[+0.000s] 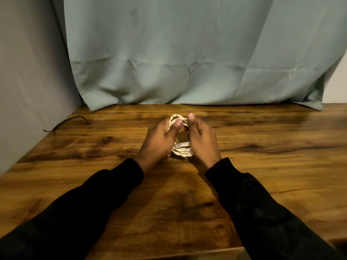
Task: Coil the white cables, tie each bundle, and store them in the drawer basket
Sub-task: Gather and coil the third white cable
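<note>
Gripping white cable coil (181,147) from 9 o'clock, left hand (159,139) curls around it, thumb up; right hand (201,141) grasps it from 3 o'clock, thumb raised. Coil sits mid-table (262,166), black sleeves (84,203) angled inward.

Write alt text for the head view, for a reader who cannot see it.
Both hands, left hand and right hand, grip a coiled white cable above a wooden table. A thin black wire lies far left, before a pale curtain.
</note>
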